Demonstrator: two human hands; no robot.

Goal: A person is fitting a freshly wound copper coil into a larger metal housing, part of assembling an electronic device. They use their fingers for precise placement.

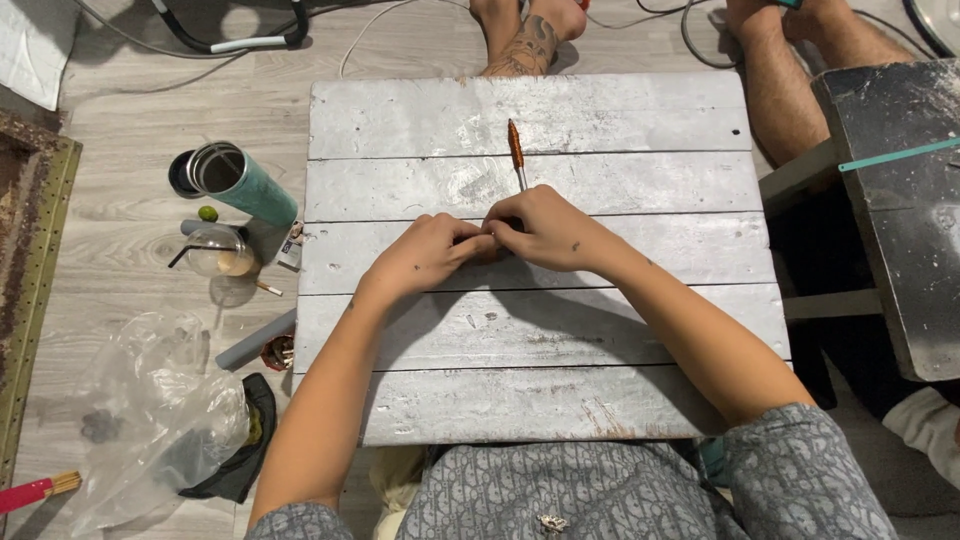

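A grey plank board (540, 330) fills the centre of the frame. At its middle the left hand (425, 252) and right hand (545, 228) meet, fingers curled closed together; what they pinch I cannot tell. A thin tool with orange handle (516, 150) lies just above them. At left on the floor, a teal tumbler (240, 180) lies open, and a clear cup (218, 252) holds a little beige liquid.

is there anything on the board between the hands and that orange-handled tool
Nothing visible. The orange-handled tool lies on the grey plank board with its metal end running straight to the right hand, which meets the left hand. Whether a fingertip touches it cannot be told.
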